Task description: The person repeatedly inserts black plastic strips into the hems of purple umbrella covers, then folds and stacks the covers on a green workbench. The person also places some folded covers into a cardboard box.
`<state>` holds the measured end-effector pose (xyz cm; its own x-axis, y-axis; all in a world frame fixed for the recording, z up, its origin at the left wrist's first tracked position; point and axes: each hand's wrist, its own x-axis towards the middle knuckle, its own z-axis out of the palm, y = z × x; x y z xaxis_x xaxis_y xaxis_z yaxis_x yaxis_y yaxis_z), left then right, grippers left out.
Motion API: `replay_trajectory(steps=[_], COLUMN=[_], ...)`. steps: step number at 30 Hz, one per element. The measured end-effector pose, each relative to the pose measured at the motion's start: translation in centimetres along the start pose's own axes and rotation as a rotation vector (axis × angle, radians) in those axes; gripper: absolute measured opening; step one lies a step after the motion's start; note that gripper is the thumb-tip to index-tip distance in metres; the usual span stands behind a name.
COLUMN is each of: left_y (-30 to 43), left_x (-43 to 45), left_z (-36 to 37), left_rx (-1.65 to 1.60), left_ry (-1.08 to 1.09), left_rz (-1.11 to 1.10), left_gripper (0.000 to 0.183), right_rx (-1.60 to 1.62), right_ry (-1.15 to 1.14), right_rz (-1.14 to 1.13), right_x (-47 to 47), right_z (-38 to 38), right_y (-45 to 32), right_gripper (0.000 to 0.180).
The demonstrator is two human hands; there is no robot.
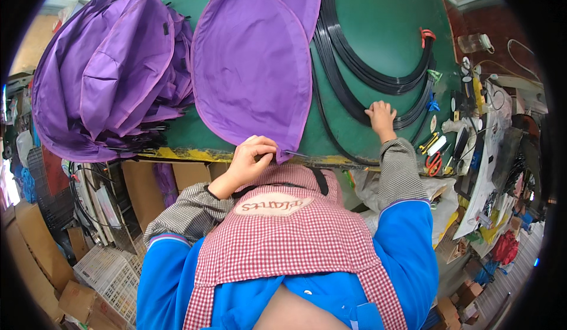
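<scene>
Along the front edge of the table, my left hand (252, 159) pinches the lower corner of a purple fabric panel (252, 64) with pink-edged seams. A thin dark rod end (296, 153) sticks out beside that corner. Over to the right, my right hand (383, 118) has its thumb and fingers on a curved bundle of thin black strips (339, 88); how many strips it grips is hidden. A second black bundle (376, 70), bound by a red tie (427, 34), curves just beyond. One loose black strip (330, 128) bends toward the table edge.
A heap of purple fabric pieces (128, 68) with black rod ends covers the table's left side. Orange-handled scissors (433, 164), a yellow cutter (429, 143) and a clear jar (475, 43) lie at right. Below the green table (390, 15) are cardboard boxes (144, 188) and a plastic crate (108, 277).
</scene>
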<state>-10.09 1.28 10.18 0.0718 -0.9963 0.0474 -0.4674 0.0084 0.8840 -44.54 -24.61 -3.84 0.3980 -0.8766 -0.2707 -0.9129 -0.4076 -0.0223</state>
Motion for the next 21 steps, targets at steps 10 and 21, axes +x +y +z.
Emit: replay_trajectory(steps=[10,21], left_y=[-1.7,-1.5], left_x=[-0.3,0.7], left_z=[-0.6,-0.5], left_rx=[0.203,0.318], left_ry=[-0.492,-0.576], left_rz=[0.25,0.657], left_gripper=[0.011,0.008], right_rx=[0.361,0.154], right_ry=[0.777,0.653], right_rz=[-0.609,-0.93], right_x=[-14.5,-17.9], right_z=[-32.0,-40.3], right_y=[-6.3,-12.9], right_gripper=[0.012,0.016])
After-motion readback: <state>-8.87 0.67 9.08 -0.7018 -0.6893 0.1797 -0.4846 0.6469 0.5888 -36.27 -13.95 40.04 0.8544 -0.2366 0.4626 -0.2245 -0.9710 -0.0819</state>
